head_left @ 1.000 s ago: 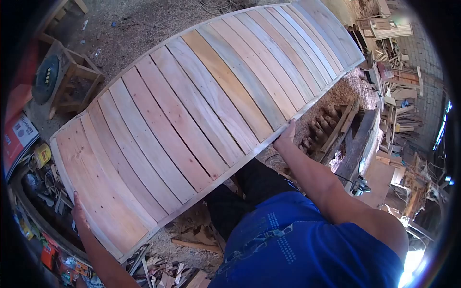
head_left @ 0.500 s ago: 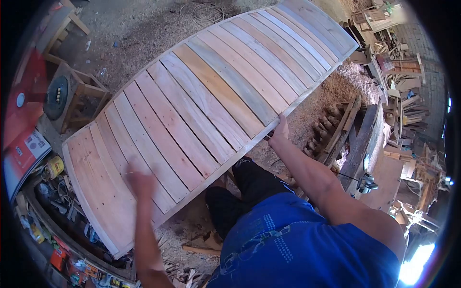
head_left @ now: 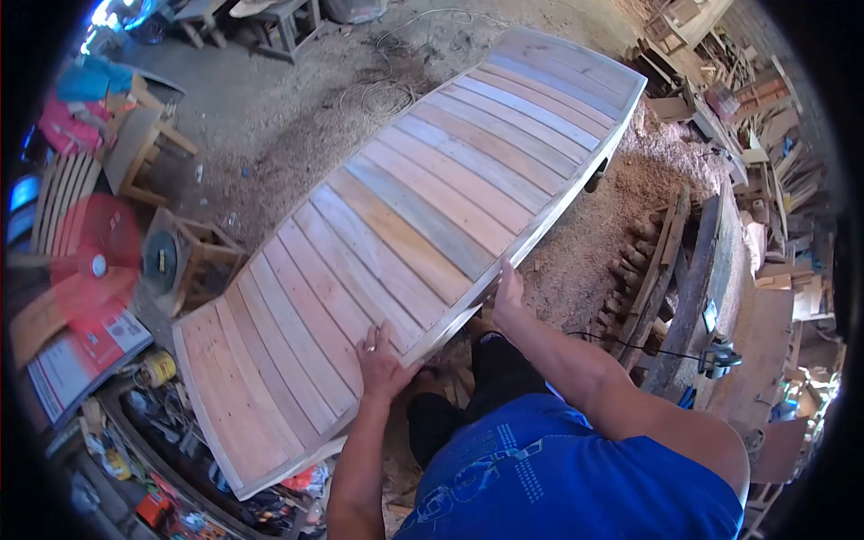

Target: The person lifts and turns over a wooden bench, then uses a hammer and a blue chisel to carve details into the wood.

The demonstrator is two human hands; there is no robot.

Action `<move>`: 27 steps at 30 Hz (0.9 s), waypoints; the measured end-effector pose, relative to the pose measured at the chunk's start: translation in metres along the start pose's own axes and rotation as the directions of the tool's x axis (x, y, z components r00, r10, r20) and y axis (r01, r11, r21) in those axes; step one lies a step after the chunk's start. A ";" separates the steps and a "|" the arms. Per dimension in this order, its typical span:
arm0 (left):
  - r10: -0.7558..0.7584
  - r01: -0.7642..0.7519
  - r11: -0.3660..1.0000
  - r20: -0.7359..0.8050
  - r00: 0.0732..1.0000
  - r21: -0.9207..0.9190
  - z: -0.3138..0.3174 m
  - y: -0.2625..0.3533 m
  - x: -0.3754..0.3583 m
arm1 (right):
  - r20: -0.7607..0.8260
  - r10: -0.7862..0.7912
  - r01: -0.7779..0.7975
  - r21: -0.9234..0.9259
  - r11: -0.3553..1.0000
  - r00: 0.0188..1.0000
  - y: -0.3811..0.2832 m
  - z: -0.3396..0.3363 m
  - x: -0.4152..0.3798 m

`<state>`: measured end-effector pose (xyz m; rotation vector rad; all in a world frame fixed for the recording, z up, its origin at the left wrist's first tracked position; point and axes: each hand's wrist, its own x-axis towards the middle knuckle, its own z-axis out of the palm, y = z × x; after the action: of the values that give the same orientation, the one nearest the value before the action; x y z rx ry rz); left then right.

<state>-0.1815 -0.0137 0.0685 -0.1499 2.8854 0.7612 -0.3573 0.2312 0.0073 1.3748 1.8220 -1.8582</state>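
A long slatted wooden panel (head_left: 396, 225) lies diagonally across the view, its pale planks set side by side in a frame with a bowed far edge. Flat on the slats by the near edge rests my left hand (head_left: 382, 364), fingers apart, a ring on one of them. Farther along that edge, my right hand (head_left: 509, 301) grips the frame from the side; some of its fingers are hidden under the rim. What supports the panel underneath is mostly out of sight.
A red fan (head_left: 99, 256) stands at the left beside a wooden stool (head_left: 202, 270). Tools and cans crowd a trough (head_left: 171, 441) at lower left. Timber (head_left: 711, 261) and a corded power tool (head_left: 720, 357) are at right. A coiled cord (head_left: 382, 99) lies on the shavings-strewn floor.
My left hand has moved right from above the left-end planks and come down by the near edge. The right hand keeps its grip. The view has shifted, showing more floor at the left.
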 end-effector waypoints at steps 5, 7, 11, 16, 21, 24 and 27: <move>-0.082 0.079 0.996 0.072 0.994 0.046 -0.011 0.011 0.009 | 0.215 0.262 -0.272 0.015 0.962 0.941 -0.027 -0.033 -0.005; -0.085 0.077 0.994 0.106 0.991 0.078 -0.013 0.009 0.012 | 0.351 0.312 -0.370 0.111 0.922 0.883 -0.025 -0.055 0.034; -0.075 0.073 0.997 0.137 0.988 0.017 -0.009 0.005 0.009 | 0.270 0.345 -0.399 0.179 0.900 0.899 -0.045 -0.058 0.106; -0.058 0.056 0.998 0.100 0.993 0.021 -0.012 0.006 0.006 | 0.215 0.392 -0.425 0.136 0.895 0.895 -0.071 -0.024 0.114; -0.086 0.084 0.996 0.103 0.991 0.018 -0.014 0.003 0.005 | 0.204 0.426 -0.442 0.039 0.896 0.881 -0.079 -0.021 0.112; -0.062 0.060 0.998 0.109 0.992 0.030 -0.011 -0.006 0.006 | 0.191 0.421 -0.441 0.073 0.895 0.887 -0.085 -0.018 0.107; 0.012 -0.015 0.998 0.054 0.998 0.055 -0.004 -0.005 -0.001 | 0.165 0.414 -0.430 0.078 0.899 0.895 -0.089 -0.012 0.097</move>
<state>-0.1806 -0.0203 0.0693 -0.1026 2.8560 0.6763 -0.4667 0.3047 0.0019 1.4845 1.2384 -1.7895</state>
